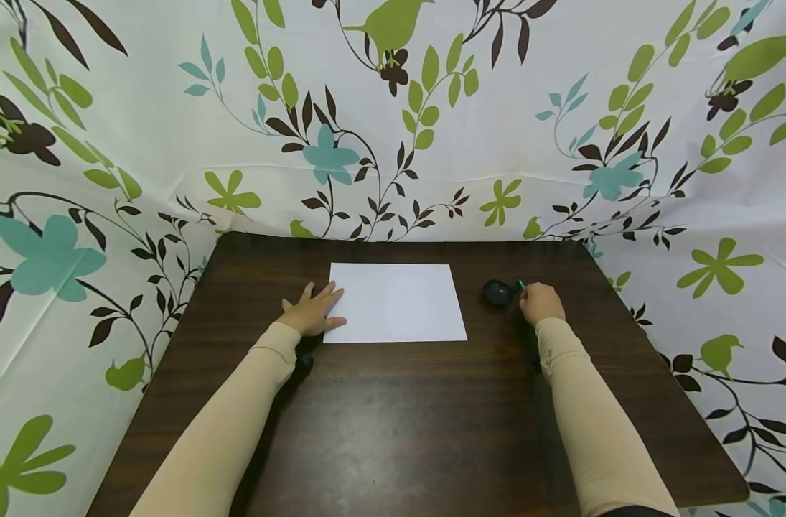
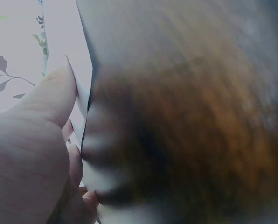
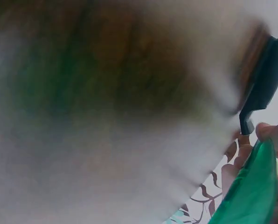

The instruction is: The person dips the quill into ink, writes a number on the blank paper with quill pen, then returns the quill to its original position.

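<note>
The head view shows the whole sheet of paper (image 1: 395, 301) near the centre of the frame: white, blank, flat, with straight edges, lying on the dark brown table (image 1: 393, 424). The left hand (image 1: 311, 310) rests with spread fingers on its left edge. The left wrist view adds what the head view does not show: the thumb (image 2: 55, 93) lies along the paper, close to its edge, at the left of the frame.

Right of centre in the head view, the right hand (image 1: 542, 301) has curled fingers, and only a small green tip is visible beside a dark rounded object (image 1: 498, 293). In the right wrist view, at lower right, the fingers pinch a green object (image 3: 251, 186), smooth and shiny; its kind I cannot tell.
</note>
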Tool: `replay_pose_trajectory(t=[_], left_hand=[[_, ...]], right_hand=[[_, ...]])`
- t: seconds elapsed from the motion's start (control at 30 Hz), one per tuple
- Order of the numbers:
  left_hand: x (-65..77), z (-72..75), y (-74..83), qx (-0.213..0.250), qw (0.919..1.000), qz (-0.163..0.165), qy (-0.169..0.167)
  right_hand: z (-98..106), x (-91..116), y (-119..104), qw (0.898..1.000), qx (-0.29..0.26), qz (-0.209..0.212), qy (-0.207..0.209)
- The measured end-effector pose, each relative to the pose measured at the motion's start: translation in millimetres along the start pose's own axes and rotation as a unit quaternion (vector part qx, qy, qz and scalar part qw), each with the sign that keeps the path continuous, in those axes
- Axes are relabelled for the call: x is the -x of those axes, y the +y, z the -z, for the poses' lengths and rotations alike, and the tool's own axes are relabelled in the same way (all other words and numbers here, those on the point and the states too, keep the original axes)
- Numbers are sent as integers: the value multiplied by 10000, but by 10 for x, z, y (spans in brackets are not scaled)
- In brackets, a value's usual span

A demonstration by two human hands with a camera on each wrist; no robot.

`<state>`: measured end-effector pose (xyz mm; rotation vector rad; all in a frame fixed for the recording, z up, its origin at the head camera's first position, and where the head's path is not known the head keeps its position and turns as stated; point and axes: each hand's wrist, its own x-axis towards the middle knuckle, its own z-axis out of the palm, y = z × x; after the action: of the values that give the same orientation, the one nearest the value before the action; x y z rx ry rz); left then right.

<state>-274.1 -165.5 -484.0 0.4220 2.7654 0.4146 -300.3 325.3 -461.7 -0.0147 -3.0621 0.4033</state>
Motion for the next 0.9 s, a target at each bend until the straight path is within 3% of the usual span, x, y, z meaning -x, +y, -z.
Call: replay_pose_trajectory(t=[0.5, 0.9], left_hand=[[-3, -24, -22, 134, 9999, 13, -34], [-18, -36, -42, 56, 10000, -10, -5]], right_hand=[[16, 25, -41, 9997, -169, -137, -151], [42, -40, -66, 9975, -691, -116, 120]])
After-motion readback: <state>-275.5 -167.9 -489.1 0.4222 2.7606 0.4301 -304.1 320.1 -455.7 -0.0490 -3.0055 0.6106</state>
